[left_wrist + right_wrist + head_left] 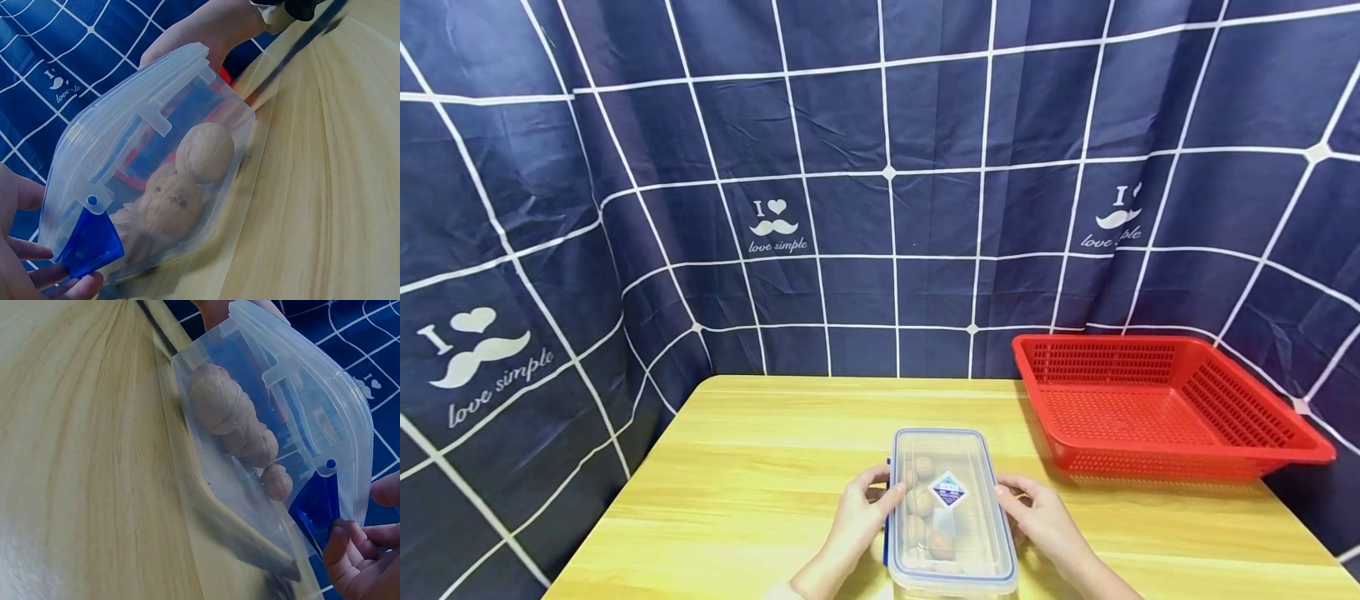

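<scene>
A clear plastic food container [973, 521] with a lid on it stands at the table's front, several walnuts [172, 206] inside. Its lid carries a blue and white diamond label [948, 490]. At the container's left side, my left hand [859, 518] has its thumb at the lid's edge and its fingers on a blue side latch [94, 244]. My right hand [1047, 521] grips the opposite side the same way, curled fingertips at another blue latch [315, 509]. Both latches stand angled out from the wall. In the head view the right latch is hidden.
A red plastic basket [1150, 454] with perforated walls stands at the right rear of the wooden table [760, 475], overhanging its right edge. Behind and beside the table hangs a dark blue curtain [850, 292] with white grid lines.
</scene>
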Action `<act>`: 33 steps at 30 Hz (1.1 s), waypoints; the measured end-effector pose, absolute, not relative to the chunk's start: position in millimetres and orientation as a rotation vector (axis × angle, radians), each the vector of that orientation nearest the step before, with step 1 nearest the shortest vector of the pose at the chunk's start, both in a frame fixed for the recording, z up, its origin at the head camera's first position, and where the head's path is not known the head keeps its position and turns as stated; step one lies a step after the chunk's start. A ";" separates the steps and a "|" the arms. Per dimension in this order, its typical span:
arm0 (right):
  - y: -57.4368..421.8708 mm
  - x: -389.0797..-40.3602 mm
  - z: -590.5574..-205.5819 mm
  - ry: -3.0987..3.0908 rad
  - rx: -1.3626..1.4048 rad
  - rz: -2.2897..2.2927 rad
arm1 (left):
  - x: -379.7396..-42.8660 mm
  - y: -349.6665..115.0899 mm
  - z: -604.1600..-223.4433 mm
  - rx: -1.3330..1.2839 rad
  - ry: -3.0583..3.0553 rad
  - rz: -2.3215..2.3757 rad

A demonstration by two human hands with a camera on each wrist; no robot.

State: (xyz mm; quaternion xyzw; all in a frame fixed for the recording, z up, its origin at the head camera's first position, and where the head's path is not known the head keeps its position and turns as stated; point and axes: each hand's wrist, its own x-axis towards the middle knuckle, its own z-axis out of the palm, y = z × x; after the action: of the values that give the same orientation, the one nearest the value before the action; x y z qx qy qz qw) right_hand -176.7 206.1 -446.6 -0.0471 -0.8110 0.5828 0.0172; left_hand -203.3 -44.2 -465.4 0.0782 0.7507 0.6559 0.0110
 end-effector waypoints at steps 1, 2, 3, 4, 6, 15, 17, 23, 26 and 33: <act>206.2 -176.8 -446.5 -2.519 -0.144 1.812 | -203.2 -44.2 -464.9 0.243 2.346 2.045; 206.4 -177.1 -446.5 -2.515 -0.142 1.816 | -203.0 -44.1 -464.3 0.243 2.348 2.046; 206.5 -177.3 -446.5 -2.514 -0.138 1.816 | -202.8 -44.1 -463.8 0.242 2.350 2.046; 206.7 -177.4 -446.6 -2.513 -0.135 1.814 | -202.6 -44.1 -463.2 0.240 2.353 2.045; 207.1 -177.5 -446.9 -2.509 -0.126 1.814 | -202.1 -44.0 -462.1 0.239 2.354 2.047; 210.0 -179.9 -442.8 -2.473 -0.097 1.845 | -204.1 -43.8 -459.4 0.254 2.388 2.035; 210.5 -180.8 -440.6 -2.481 -0.105 1.853 | -205.0 -43.6 -457.8 0.253 2.413 2.030; 211.2 -180.9 -436.4 -2.474 -0.101 1.887 | -204.2 -43.8 -452.6 0.236 2.392 2.031; 211.0 -179.5 -434.4 -2.449 -0.085 1.919 | -203.4 -44.1 -449.9 0.226 2.358 2.044; 209.6 -176.9 -428.3 -2.378 -0.065 2.004 | -201.2 -46.9 -443.1 0.244 2.308 2.053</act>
State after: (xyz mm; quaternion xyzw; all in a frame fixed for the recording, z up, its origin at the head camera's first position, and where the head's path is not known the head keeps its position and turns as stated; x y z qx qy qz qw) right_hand -176.9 209.6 -428.3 -0.0209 -0.7643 0.6443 0.0155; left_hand -201.2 -46.9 -443.1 0.0788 0.7447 0.6624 0.0213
